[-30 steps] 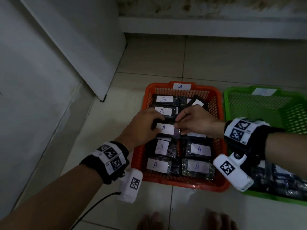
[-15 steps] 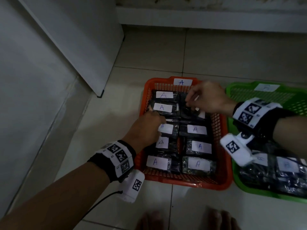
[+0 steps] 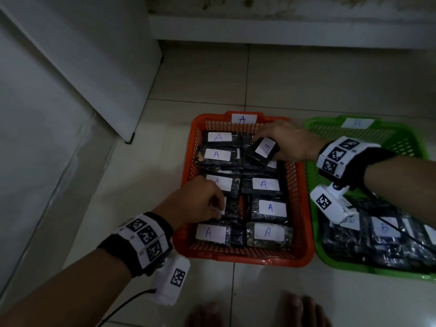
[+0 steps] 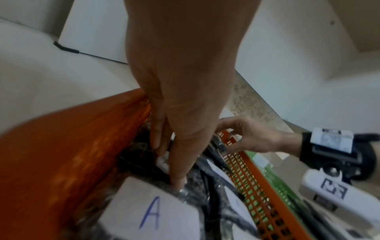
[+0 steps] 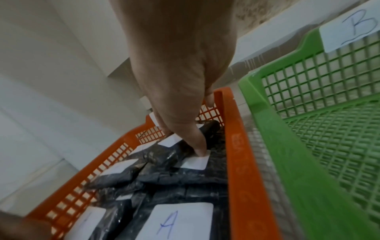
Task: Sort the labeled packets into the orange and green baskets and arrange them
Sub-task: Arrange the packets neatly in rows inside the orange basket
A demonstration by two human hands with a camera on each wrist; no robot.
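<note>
Right hand point(image 3: 292, 142) grips a tilted, A-labelled packet point(image 3: 265, 148) at the far right corner of the orange basket point(image 3: 300, 208), its fingers curled over the packet's far edge and the thumb pressing by the label, as seen from the right wrist. Left hand point(image 3: 198, 199) reaches into the left column, its fingertips point(image 4: 179, 179) pushing down on a dark packet midway along that row; whether they pinch it or only press cannot be told from these views. Two columns of A packets fill the orange basket, labels up, while B packets point(image 3: 387, 232) lie at the near end of the green basket point(image 3: 313, 171) just beside it. Sorting appears largely done and the arranging under way. To finish the step well, the tilted packet should probably be turned square with its neighbours and laid flat, label upward, while the left hand steadies the adjacent row so the slick wrappers do not slide out of line.
</note>
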